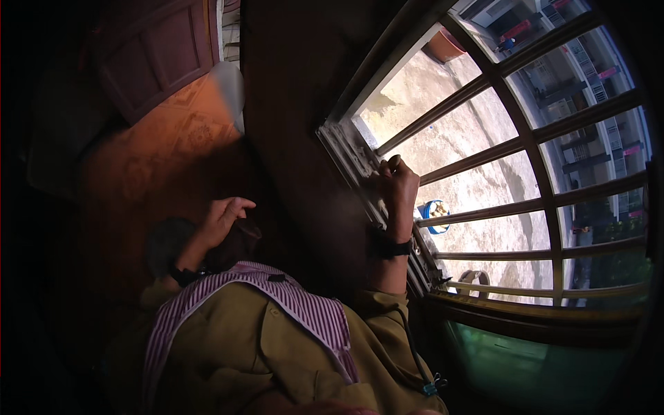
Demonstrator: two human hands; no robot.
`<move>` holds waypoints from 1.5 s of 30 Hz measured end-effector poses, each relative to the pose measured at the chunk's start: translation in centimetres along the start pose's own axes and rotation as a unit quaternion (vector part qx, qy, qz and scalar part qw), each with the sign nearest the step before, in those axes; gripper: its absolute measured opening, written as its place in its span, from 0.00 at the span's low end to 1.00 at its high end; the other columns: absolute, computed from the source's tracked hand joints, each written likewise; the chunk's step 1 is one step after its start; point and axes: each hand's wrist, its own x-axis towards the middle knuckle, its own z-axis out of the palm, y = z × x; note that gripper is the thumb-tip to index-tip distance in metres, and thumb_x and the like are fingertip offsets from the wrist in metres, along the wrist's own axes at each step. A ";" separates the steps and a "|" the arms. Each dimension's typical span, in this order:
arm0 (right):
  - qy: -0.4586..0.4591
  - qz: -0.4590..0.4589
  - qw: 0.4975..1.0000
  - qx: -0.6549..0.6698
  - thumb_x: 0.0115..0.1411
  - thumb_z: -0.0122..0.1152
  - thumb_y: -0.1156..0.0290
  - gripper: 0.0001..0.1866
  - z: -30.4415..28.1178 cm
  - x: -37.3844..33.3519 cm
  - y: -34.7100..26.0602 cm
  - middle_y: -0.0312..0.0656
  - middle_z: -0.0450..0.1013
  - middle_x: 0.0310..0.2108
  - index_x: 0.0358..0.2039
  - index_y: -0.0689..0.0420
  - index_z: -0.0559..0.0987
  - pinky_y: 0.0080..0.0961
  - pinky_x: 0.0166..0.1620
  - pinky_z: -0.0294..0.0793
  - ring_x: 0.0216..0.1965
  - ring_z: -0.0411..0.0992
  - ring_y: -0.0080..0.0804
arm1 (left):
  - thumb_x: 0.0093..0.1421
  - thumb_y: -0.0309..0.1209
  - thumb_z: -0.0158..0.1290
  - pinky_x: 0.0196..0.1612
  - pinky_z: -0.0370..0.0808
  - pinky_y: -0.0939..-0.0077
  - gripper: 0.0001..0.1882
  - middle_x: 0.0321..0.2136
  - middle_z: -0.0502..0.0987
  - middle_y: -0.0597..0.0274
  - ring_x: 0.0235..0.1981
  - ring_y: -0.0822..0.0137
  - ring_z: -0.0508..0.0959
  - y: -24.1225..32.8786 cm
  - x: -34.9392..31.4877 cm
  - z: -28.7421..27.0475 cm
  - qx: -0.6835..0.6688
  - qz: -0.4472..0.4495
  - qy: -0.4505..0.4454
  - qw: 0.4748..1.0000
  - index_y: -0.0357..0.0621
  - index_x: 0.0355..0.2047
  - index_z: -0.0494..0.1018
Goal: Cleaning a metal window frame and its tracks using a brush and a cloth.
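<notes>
Head cam: R hand (401,190) is up at the window frame (349,155), fingers curled in; can't tell if they've got hold of anything or just touch it. Frame runs just L of & below those fingers; window bars (477,160) start just to their R. L hand (223,220) is well apart, lower L of the R fingers, near the apron (242,271); its fingers are partly bent, loosely open, nothing seen in them.

Containers, all beyond the bars: blue bucket (430,227), lower R of the R fingers, w/ pale yellowish pcs in it, too small to ID. Reddish-brown tub (443,47), well up & R of same fingers; contents unclear.
</notes>
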 end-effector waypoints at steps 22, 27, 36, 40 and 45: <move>0.013 0.076 0.989 0.129 0.56 0.60 0.70 0.10 -1.7 0.1 -0.3 0.51 0.69 0.15 0.21 0.60 0.72 0.29 0.22 0.67 0.15 0.68 0.40 | 0.67 0.48 0.37 0.36 0.69 0.81 0.26 0.22 0.72 0.63 0.29 0.74 0.73 0.1 1.6 -0.2 -0.035 0.000 -0.003 0.999 0.37 0.38 0.76; 0.034 -0.057 0.996 0.067 0.57 0.58 0.70 0.08 1.3 0.9 0.0 0.53 0.70 0.16 0.25 0.60 0.73 0.38 0.24 0.68 0.21 0.71 0.52 | 0.67 0.47 0.38 0.35 0.69 0.81 0.25 0.21 0.72 0.64 0.27 0.74 0.73 0.5 2.5 -0.3 -0.026 0.017 -0.012 0.999 0.37 0.39 0.76; 0.006 -0.208 0.978 0.006 0.57 0.57 0.67 0.07 2.7 -4.4 -11.0 0.46 0.72 0.25 0.33 0.56 0.75 0.35 0.27 0.71 0.26 0.73 0.46 | 0.59 0.26 0.52 0.32 0.69 0.83 0.29 0.21 0.70 0.65 0.24 0.78 0.67 4.3 6.0 0.7 0.032 0.028 -0.051 0.998 0.45 0.61 0.59; -0.074 -0.256 0.963 0.038 0.54 0.57 0.71 0.11 6.1 -6.8 -13.5 0.45 0.72 0.25 0.39 0.56 0.75 0.35 0.28 0.73 0.27 0.74 0.43 | 0.55 0.18 0.52 0.39 0.71 0.80 0.29 0.29 0.72 0.64 0.30 0.77 0.71 3.5 9.2 2.4 -0.009 0.132 -0.004 0.991 0.45 0.57 0.63; -0.177 -0.209 0.954 0.117 0.48 0.59 0.72 0.18 3.6 -4.0 -12.3 0.54 0.75 0.34 0.42 0.60 0.74 0.39 0.38 0.74 0.36 0.74 0.52 | 0.55 0.19 0.53 0.45 0.73 0.74 0.12 0.37 0.77 0.56 0.41 0.67 0.77 0.4 10.7 1.0 -0.035 0.189 0.032 0.981 0.38 0.40 0.71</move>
